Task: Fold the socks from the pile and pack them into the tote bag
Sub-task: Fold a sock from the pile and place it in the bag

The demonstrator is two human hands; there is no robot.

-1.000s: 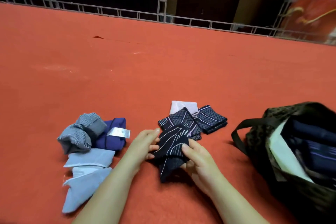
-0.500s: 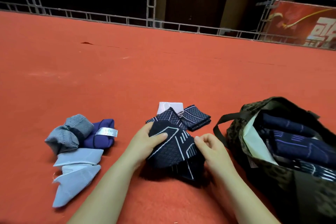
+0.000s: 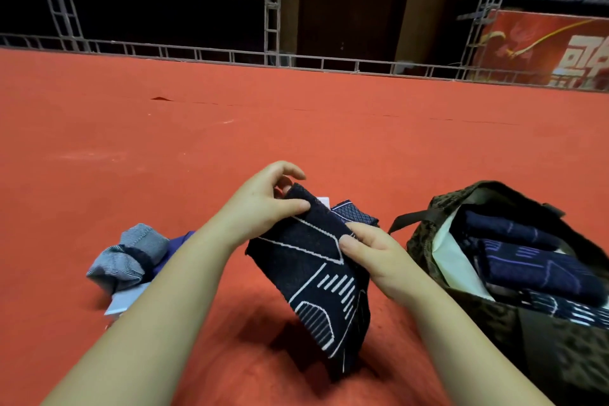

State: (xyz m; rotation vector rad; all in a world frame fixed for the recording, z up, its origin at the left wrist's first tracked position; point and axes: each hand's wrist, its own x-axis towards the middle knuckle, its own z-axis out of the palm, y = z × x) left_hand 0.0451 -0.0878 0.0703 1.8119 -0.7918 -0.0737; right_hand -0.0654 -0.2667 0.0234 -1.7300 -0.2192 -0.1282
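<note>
A dark navy sock with white line patterns hangs in the air above the red carpet. My left hand pinches its top edge, and my right hand pinches its right side. The olive patterned tote bag stands open at the right, with several folded dark blue socks inside. Behind the held sock lies another dark diamond-patterned sock, mostly hidden. At the left, a grey striped sock, a purple one and a pale blue one form the pile, partly behind my left forearm.
The red carpet stretches far ahead to a low metal truss rail. Dark racks and a door stand beyond it. A red banner hangs at the far right. The bag's black strap arches toward my right hand.
Both hands have lifted the navy patterned sock off the carpet and now hold it hanging upright; the view has tilted up and closer.
</note>
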